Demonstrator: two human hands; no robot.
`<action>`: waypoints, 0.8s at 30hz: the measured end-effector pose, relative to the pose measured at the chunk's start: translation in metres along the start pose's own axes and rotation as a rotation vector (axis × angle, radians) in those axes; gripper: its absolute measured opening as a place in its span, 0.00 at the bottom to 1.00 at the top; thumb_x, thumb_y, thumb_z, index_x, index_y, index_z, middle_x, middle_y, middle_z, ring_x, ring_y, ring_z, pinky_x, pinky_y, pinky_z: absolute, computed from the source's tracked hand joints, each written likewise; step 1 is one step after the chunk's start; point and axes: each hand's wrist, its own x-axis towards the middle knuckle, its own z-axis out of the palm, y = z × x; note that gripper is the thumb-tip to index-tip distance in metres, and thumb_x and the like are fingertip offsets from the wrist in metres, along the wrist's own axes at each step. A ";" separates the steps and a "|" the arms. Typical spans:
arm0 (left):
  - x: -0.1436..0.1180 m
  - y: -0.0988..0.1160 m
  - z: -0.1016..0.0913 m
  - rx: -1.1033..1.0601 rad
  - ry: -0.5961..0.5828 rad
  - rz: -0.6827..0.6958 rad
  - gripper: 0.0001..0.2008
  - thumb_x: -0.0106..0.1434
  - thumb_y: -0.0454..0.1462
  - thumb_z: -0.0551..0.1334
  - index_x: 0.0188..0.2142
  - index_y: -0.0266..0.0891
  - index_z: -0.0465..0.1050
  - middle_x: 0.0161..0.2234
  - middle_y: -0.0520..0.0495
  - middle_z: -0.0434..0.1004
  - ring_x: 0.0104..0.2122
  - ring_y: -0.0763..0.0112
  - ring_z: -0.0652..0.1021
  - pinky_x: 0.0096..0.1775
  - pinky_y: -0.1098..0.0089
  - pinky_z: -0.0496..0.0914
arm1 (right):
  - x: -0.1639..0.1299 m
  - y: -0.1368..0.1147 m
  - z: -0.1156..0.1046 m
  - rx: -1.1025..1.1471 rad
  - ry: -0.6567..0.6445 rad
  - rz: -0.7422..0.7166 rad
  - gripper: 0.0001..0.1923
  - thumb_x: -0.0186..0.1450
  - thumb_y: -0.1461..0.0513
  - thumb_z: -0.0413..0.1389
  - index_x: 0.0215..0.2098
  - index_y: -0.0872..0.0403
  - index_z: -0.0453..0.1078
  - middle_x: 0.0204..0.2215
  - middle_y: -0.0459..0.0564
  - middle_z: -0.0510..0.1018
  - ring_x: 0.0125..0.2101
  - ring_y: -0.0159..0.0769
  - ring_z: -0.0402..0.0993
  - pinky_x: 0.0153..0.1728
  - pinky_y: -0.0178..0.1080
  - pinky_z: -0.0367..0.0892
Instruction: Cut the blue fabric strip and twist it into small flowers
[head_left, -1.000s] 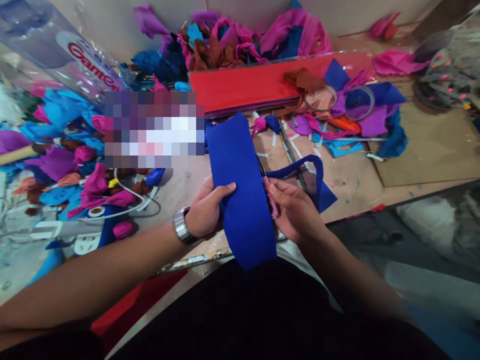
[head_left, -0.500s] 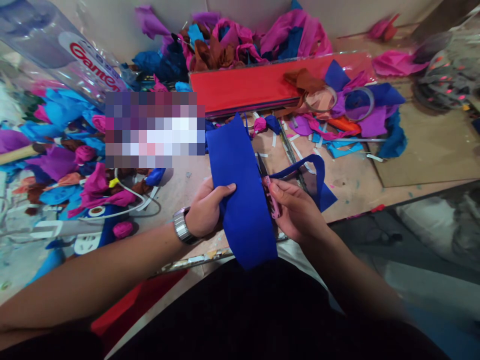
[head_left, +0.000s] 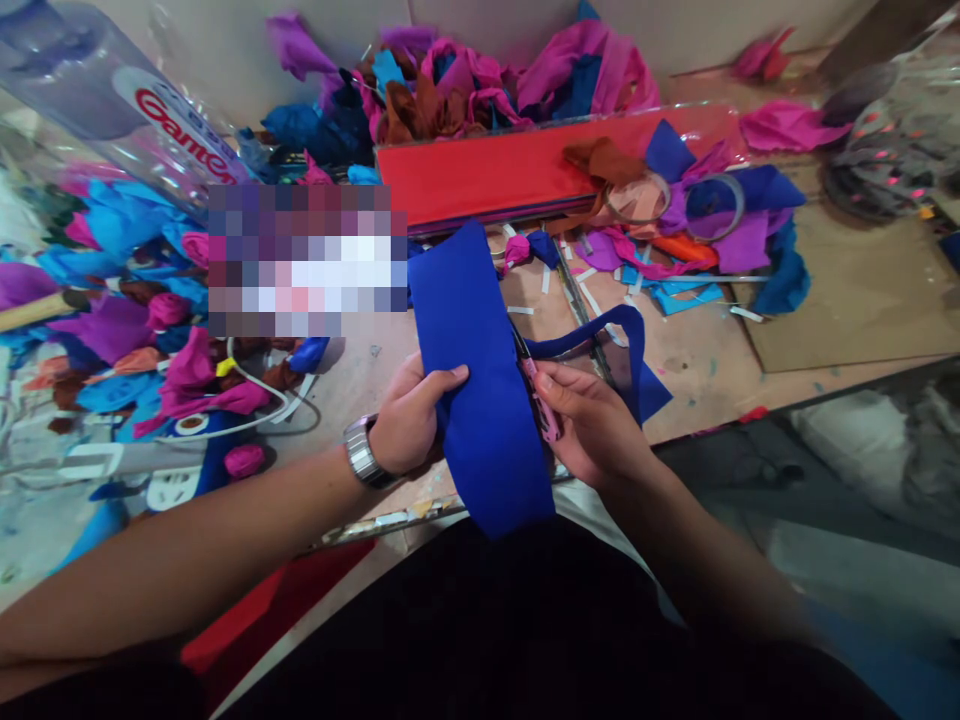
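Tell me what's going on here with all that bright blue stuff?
Someone's left hand is holding a wide blue sheet, thumb on top. The right hand holds a pink-handled tool, probably scissors, against the sheet's right edge. A narrow blue strip curls beside that hand. Farther back on the table lies a flat red pack, and colourful scraps are heaped on the left.

One brand name can be read: "Ganten", in red letters on the label (head_left: 180,130) of the clear plastic bottle (head_left: 79,90) at upper left. The word slants down to the right — its last letter is indistinct. Smaller characters run above it — too blurred to read.
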 end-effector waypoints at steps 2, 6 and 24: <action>0.000 -0.001 -0.001 0.001 -0.003 0.006 0.17 0.58 0.40 0.74 0.47 0.37 0.82 0.41 0.43 0.88 0.37 0.56 0.87 0.40 0.60 0.83 | 0.001 0.000 0.000 -0.001 -0.005 -0.003 0.19 0.58 0.49 0.79 0.43 0.46 0.86 0.30 0.45 0.83 0.30 0.35 0.75 0.36 0.41 0.72; -0.001 -0.002 -0.002 -0.004 -0.003 0.006 0.16 0.58 0.39 0.74 0.46 0.38 0.83 0.42 0.44 0.89 0.39 0.55 0.88 0.40 0.60 0.84 | 0.001 0.000 0.001 -0.005 -0.011 -0.014 0.17 0.59 0.48 0.78 0.42 0.44 0.86 0.27 0.44 0.80 0.28 0.36 0.72 0.33 0.42 0.71; 0.000 -0.003 -0.004 -0.010 -0.047 0.028 0.15 0.59 0.39 0.75 0.45 0.37 0.85 0.43 0.44 0.90 0.37 0.58 0.88 0.40 0.61 0.85 | 0.003 -0.005 0.003 -0.027 -0.029 -0.012 0.18 0.57 0.48 0.79 0.39 0.46 0.86 0.26 0.43 0.79 0.25 0.31 0.68 0.30 0.38 0.70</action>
